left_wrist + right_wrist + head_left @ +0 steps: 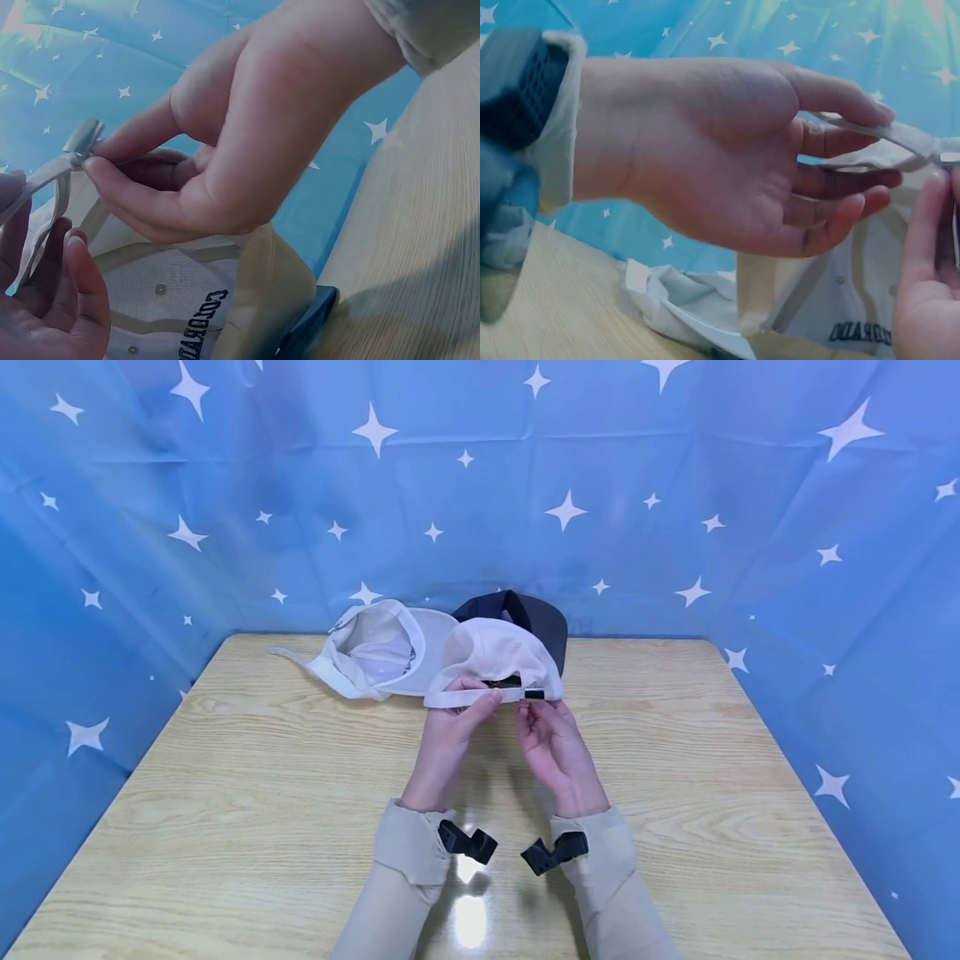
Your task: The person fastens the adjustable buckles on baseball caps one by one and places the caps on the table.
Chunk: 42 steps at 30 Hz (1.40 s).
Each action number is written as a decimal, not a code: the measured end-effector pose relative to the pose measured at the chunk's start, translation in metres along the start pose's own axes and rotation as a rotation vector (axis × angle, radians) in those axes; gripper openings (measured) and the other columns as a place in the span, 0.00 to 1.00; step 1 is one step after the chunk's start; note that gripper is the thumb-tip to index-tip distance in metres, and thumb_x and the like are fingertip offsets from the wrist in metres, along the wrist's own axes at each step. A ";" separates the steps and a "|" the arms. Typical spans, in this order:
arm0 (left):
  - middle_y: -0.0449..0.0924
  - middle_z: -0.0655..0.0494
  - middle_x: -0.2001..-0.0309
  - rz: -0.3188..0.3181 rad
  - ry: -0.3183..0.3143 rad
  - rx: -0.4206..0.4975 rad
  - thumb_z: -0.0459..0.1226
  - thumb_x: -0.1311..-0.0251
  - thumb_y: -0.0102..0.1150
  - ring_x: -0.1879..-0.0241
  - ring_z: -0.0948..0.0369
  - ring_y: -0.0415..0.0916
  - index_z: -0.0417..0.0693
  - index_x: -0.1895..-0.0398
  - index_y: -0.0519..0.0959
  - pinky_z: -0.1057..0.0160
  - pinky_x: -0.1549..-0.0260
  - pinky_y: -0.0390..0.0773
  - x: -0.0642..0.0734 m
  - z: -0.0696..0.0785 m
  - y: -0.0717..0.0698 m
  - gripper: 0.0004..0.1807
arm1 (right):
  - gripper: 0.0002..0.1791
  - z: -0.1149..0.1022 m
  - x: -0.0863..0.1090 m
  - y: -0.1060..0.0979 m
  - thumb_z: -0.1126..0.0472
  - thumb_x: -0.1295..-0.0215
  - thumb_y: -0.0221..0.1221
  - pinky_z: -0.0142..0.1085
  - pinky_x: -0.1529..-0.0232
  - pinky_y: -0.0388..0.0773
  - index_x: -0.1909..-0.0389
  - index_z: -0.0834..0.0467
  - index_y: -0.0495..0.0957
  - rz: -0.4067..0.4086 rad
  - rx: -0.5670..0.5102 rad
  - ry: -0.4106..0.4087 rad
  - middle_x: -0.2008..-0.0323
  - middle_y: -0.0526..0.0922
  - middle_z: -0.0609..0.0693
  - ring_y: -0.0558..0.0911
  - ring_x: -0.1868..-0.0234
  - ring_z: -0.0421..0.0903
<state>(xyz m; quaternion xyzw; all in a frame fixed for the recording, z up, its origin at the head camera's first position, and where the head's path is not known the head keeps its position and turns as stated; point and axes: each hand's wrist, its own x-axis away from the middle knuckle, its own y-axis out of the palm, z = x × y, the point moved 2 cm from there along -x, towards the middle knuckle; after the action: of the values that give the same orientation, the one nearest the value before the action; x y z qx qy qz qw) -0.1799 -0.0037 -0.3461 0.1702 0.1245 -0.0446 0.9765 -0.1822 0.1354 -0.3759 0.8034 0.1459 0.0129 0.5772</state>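
Note:
A cream baseball cap (498, 647) is turned with its back strap toward me. My left hand (450, 735) pinches the fabric strap (472, 697) between thumb and index finger, the other fingers bent loosely behind it. At the strap's right end sits a metal buckle (534, 694). Right beside that buckle, my right hand (555, 752) pinches the strap with thumb and fingertips. The left wrist view shows the buckle (82, 136) standing up at the right hand's fingertips (100, 156). Dark lettering (201, 322) shows on the cap.
A white cap (330, 672) lies on its side at the left, its inside showing. Behind the cream cap is a black cap (546, 622). All are near the back edge of the wooden table (247, 793), against a blue star-patterned cloth (487, 493).

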 end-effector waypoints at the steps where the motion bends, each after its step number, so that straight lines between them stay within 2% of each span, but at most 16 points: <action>1: 0.71 0.54 0.70 -0.002 -0.003 0.002 0.35 0.49 0.62 0.69 0.61 0.69 0.44 0.74 0.74 0.63 0.66 0.72 0.000 0.000 -0.001 0.07 | 0.09 0.000 0.000 0.000 0.75 0.37 0.44 0.28 0.59 0.74 0.60 0.65 0.70 0.004 0.005 0.001 0.62 0.76 0.55 0.77 0.63 0.44; 9: 0.71 0.54 0.72 -0.018 0.009 0.021 0.32 0.49 0.61 0.71 0.61 0.69 0.43 0.74 0.74 0.65 0.67 0.72 -0.001 0.000 -0.001 0.05 | 0.09 0.001 -0.001 -0.002 0.75 0.37 0.45 0.27 0.59 0.74 0.60 0.64 0.70 0.045 0.017 0.004 0.62 0.75 0.54 0.77 0.63 0.43; 14: 0.70 0.55 0.74 -0.013 -0.001 -0.006 0.35 0.49 0.62 0.72 0.61 0.69 0.42 0.74 0.73 0.67 0.68 0.70 0.000 -0.002 0.001 0.08 | 0.09 0.004 0.000 -0.002 0.75 0.36 0.44 0.26 0.59 0.74 0.60 0.63 0.70 0.076 0.035 0.012 0.64 0.76 0.53 0.77 0.63 0.42; 22: 0.71 0.55 0.72 0.043 0.026 -0.019 0.35 0.49 0.63 0.72 0.61 0.68 0.44 0.75 0.73 0.67 0.70 0.70 0.000 -0.001 0.000 0.08 | 0.08 0.005 0.001 -0.002 0.74 0.35 0.43 0.26 0.59 0.74 0.60 0.64 0.69 0.051 0.003 0.023 0.64 0.76 0.54 0.78 0.65 0.42; 26: 0.71 0.55 0.73 0.051 0.033 -0.034 0.33 0.50 0.62 0.72 0.61 0.68 0.44 0.76 0.72 0.68 0.70 0.69 0.000 0.001 0.001 0.07 | 0.08 0.005 0.000 -0.001 0.74 0.35 0.42 0.26 0.60 0.74 0.60 0.64 0.68 0.044 0.008 0.025 0.64 0.76 0.53 0.78 0.65 0.42; 31: 0.70 0.56 0.73 0.047 0.026 -0.085 0.31 0.49 0.61 0.71 0.63 0.66 0.40 0.74 0.73 0.69 0.71 0.67 0.004 0.011 0.006 0.06 | 0.09 0.005 0.000 -0.001 0.74 0.35 0.41 0.27 0.60 0.74 0.59 0.64 0.69 0.039 0.009 0.036 0.63 0.76 0.53 0.77 0.64 0.42; 35: 0.72 0.57 0.71 0.031 0.034 -0.167 0.31 0.47 0.59 0.69 0.64 0.66 0.35 0.71 0.74 0.69 0.70 0.67 0.007 0.021 0.011 0.06 | 0.09 0.004 0.000 0.000 0.73 0.34 0.42 0.27 0.60 0.74 0.59 0.64 0.69 0.042 0.008 0.043 0.63 0.76 0.54 0.77 0.63 0.43; 38: 0.73 0.57 0.70 0.016 0.039 -0.219 0.31 0.47 0.59 0.69 0.65 0.67 0.33 0.69 0.75 0.69 0.70 0.67 0.008 0.023 0.013 0.07 | 0.09 0.005 -0.001 0.000 0.74 0.35 0.43 0.27 0.60 0.74 0.58 0.64 0.69 0.055 0.017 0.037 0.62 0.76 0.54 0.77 0.63 0.43; 42: 0.74 0.57 0.70 0.005 0.028 -0.238 0.32 0.46 0.59 0.70 0.65 0.66 0.34 0.69 0.76 0.69 0.70 0.67 0.009 0.022 0.014 0.07 | 0.09 0.006 0.000 0.001 0.74 0.36 0.44 0.26 0.59 0.74 0.59 0.64 0.70 0.074 0.045 0.021 0.63 0.77 0.53 0.77 0.63 0.43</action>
<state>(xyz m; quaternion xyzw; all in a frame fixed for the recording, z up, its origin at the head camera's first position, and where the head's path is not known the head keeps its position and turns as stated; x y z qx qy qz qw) -0.1644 0.0014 -0.3239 0.0539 0.1420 -0.0246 0.9881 -0.1814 0.1298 -0.3772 0.8207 0.1223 0.0393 0.5567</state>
